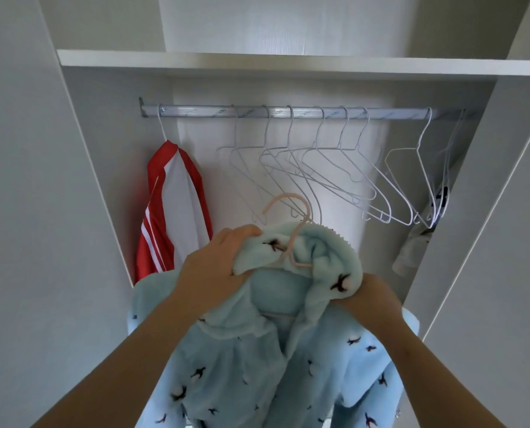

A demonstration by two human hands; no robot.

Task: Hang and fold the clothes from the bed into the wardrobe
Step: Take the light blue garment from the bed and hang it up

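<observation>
Fabric in red and white, a striped jacket (171, 211), hangs at the left end of the wardrobe rail (195, 112), under the white shelf (288, 61). Below and in front of it, the left hand (208, 270) bunches the collar of a pale blue fleece garment (251, 366) printed with small dark birds, with its fingers curled tight into the cloth. A pink hanger (285, 196) sits inside the garment's neck, its hook standing free below the rail. Behind it, a row of bare white wire hangers (319, 168) fills the middle of the rail. The right hand (371, 298) grips the other side of the collar, fingers closed around the fleece. At the rail's right end hangs a pale garment (412, 245), partly hidden by the wardrobe side.
</observation>
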